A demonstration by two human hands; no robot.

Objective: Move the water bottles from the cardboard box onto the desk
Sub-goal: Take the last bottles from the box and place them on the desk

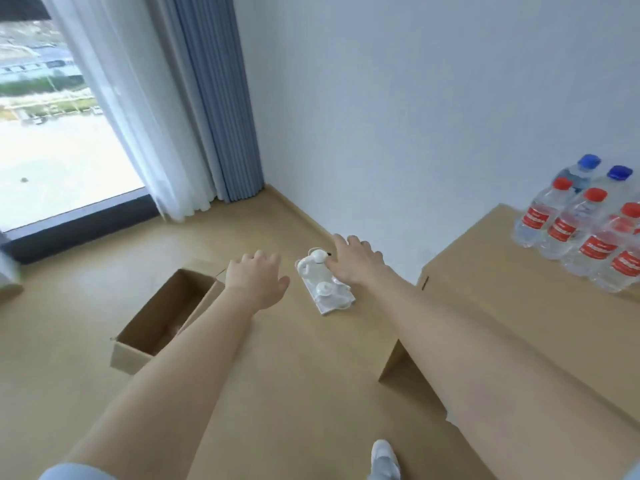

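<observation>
Cardboard box (162,306) near left hand (258,282); right hand (356,263) alongside; fingers (273,259) spread, holding nothing.

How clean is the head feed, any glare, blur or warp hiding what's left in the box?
Head view: the lower window is blown out white; wide-angle warp bends the curtain; the whole frame is soft, so labels on the water bottles are unreadable; the cardboard box interior is shaded and partly behind the left forearm, contents unclear.
</observation>
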